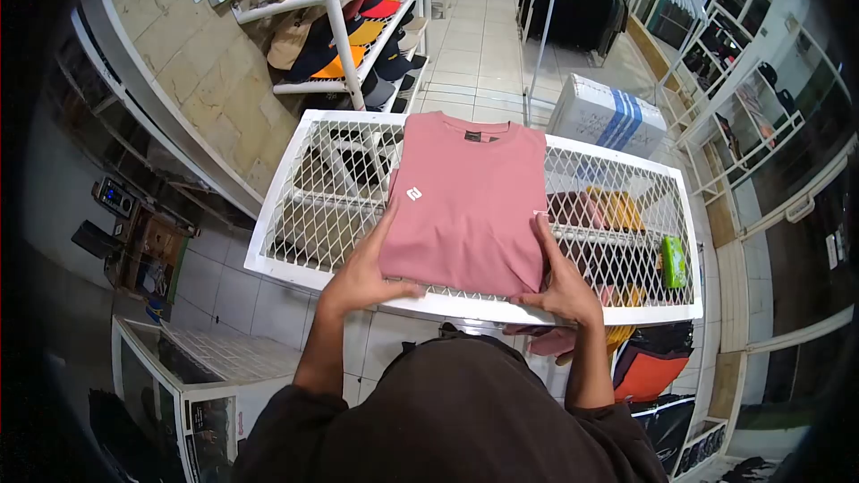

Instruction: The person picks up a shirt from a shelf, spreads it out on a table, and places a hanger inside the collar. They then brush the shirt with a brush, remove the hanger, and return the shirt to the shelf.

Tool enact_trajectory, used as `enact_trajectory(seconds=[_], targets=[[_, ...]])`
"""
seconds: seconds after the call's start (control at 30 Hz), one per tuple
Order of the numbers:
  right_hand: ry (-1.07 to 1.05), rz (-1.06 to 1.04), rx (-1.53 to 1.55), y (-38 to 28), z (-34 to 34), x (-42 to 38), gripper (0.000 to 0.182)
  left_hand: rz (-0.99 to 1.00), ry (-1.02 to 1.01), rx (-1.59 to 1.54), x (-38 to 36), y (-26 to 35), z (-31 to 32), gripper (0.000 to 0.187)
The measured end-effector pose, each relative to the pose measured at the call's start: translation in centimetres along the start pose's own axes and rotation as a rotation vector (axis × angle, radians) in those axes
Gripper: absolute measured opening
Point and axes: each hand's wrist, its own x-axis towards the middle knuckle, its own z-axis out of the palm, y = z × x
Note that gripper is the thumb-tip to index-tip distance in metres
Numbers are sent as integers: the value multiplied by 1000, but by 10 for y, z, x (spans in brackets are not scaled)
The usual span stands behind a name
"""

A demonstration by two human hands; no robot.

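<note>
A folded pink T-shirt lies flat on a white metal mesh table, its collar at the far side. A small white logo shows on its left part, and a dark label sits inside the neck. Along the shirt's left edge rests my left hand, thumb and fingers spread apart. My right hand is at the lower right corner, its fingers stretched up along the side and its thumb by the near edge. Slight creases run across the lower right of the fabric.
A green packet lies on the table's right end. Behind the table stands a white wrapped box with blue stripes. Caps fill a white shelf at the back left. Folded clothes sit below on the right, and a glass case stands lower left.
</note>
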Motion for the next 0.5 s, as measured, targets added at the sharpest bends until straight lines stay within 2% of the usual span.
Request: enact_trajectory(seconds=[0.03,0.1,0.17,0.2,0.23,0.3,0.37,0.43,0.47,0.5], targets=[[12,-2,4,-4,-1,-1,132,-27,-72,28,-7,-1,-4,117],[-10,-12,-82,-13,-2,-5,125,37,-59,81,-14,-23,0,119],[7,-12,-71,-7,-6,1,119,-69,17,-21,-11,-32,3,106],[4,-16,-68,-6,-9,8,112,60,50,176,-2,-28,0,99],[7,-13,-68,-7,-15,17,112,62,47,176,11,-22,-4,99],[190,-302,82,-12,-30,46,97,67,129,-78,41,-7,-12,95],[299,-2,465,-31,-51,78,88,10,183,-487,82,8,-19,94],[464,154,473,-11,-59,123,89,-13,314,-421,132,-26,-17,92],[457,162,472,9,-57,139,89,-2,389,-160,154,-62,-12,91],[435,265,505,34,-54,152,93,8,453,104,164,-96,-5,91]])
